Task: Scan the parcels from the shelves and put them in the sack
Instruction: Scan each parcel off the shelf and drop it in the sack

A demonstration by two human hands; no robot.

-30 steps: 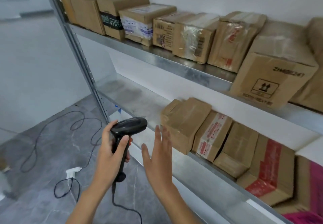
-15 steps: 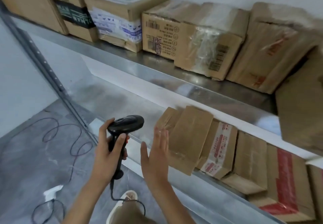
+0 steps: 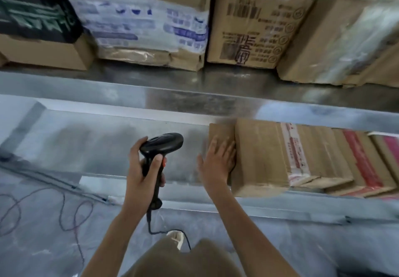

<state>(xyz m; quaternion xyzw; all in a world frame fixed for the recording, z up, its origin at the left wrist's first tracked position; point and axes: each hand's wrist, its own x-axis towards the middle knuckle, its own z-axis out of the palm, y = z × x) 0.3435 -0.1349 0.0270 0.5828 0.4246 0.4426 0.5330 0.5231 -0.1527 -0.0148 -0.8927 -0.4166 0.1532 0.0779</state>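
My left hand [image 3: 142, 175] grips the handle of a black barcode scanner [image 3: 163, 147], whose head points right along the lower shelf [image 3: 97, 142]. My right hand [image 3: 216, 162] lies flat, fingers spread, against the left side of a plain brown parcel [image 3: 259, 158], the leftmost of a row on that shelf. To its right stand a parcel with red-printed white tape [image 3: 295, 153] and one with a red stripe [image 3: 360, 158]. No sack is in view.
The upper shelf [image 3: 194, 95] carries several cardboard boxes, among them one with a blue-printed label [image 3: 146, 24] and one with barcodes [image 3: 257, 26]. The scanner's cable [image 3: 162, 231] trails down to the grey floor, where more cable [image 3: 71, 212] loops at left.
The view has closed in on the shelves. My right hand has moved forward from mid-air onto the side of the leftmost lower parcel. The scanner stays in my left hand.
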